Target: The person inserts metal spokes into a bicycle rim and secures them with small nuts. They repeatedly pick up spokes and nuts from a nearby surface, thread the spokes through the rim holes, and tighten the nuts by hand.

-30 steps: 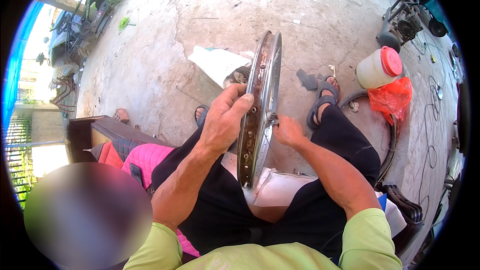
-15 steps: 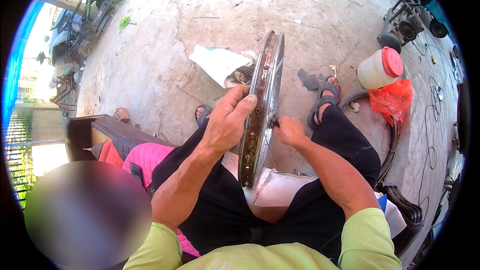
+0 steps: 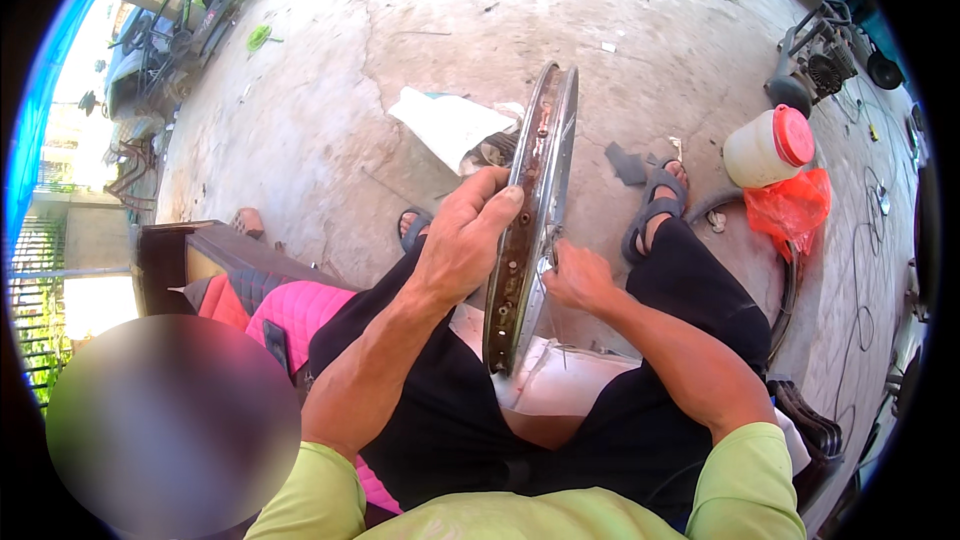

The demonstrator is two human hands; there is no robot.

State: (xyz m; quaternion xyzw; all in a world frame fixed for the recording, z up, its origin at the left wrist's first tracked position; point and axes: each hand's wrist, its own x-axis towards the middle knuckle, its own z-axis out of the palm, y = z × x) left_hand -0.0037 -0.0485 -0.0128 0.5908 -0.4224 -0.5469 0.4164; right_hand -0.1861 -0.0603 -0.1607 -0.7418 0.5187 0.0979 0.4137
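Right hand (image 3: 582, 278) turned, left hand (image 3: 458, 240) — still on rim (image 3: 505, 315)

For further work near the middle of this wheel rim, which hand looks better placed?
Likely the right hand: it is curled close beside the middle of the wheel rim, while the left hand grips the edge, apparently steadying it.

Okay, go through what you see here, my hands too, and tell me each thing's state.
Wheel rim: held upright, rusty outer channel
Left hand: gripping the rim
Right hand: fingers curled beside the rim, exact grip unclear
Tub: red lid on
Red plastic bag: crumpled
White sack: lying on the ground
Sandals: worn
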